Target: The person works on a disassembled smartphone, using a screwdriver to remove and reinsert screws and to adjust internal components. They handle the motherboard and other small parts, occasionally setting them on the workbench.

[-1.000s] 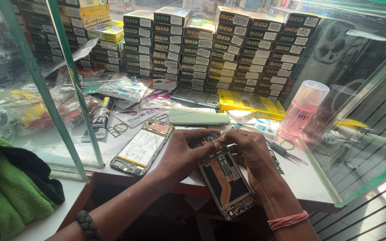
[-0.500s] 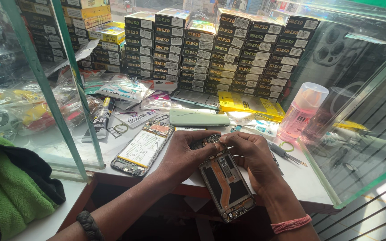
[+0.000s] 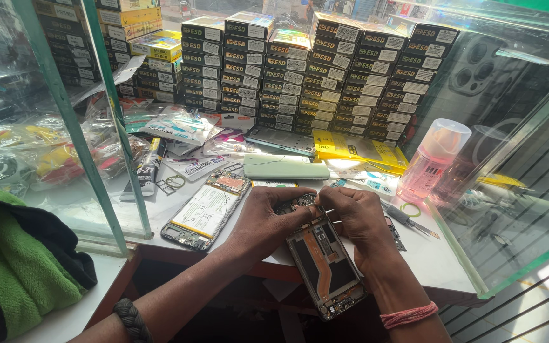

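Fingers of both hands, left (image 3: 268, 219) and right (image 3: 354, 219), are pinched shut on an opened phone (image 3: 325, 267), held at the table (image 3: 433, 267) edge beside another phone (image 3: 208, 209).

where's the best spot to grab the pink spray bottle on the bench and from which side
Take the pink spray bottle around its straight middle body, coming from the front left, the open bench side. It stands upright, with a glass wall behind and to its right, and its clear cap looks too loose a hold. The right hand is nearest, though it is busy on the opened phone.
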